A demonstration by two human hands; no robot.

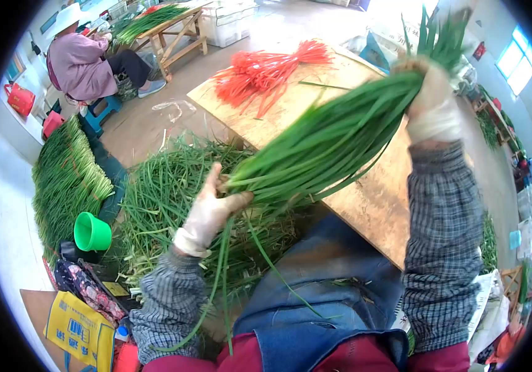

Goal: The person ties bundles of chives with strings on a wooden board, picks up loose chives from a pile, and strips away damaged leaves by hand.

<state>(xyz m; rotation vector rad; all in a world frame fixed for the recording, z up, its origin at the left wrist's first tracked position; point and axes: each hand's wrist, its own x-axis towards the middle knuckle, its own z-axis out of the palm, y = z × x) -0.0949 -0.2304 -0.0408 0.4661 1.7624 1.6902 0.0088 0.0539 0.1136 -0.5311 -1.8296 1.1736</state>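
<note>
A thick bunch of green chives (334, 139) is held slanting across my front, above the table corner. My right hand (430, 93), in a pale glove, is wrapped round its upper right part, and leaves stick out beyond the fist, blurred. At the lower left end, my gloved left hand (207, 208) has its thumb and fingers around the leaf ends. A few loose leaves (224, 273) dangle below that hand towards my lap. Beneath it lies a big heap of loose chives (160, 204).
Red ties (266, 71) lie piled on the wooden table (371, 204). Bundled chives (67, 180), a green cup (92, 232) and a yellow bag (80, 328) are at left. A person in a white hat (80, 62) sits by another table (179, 34).
</note>
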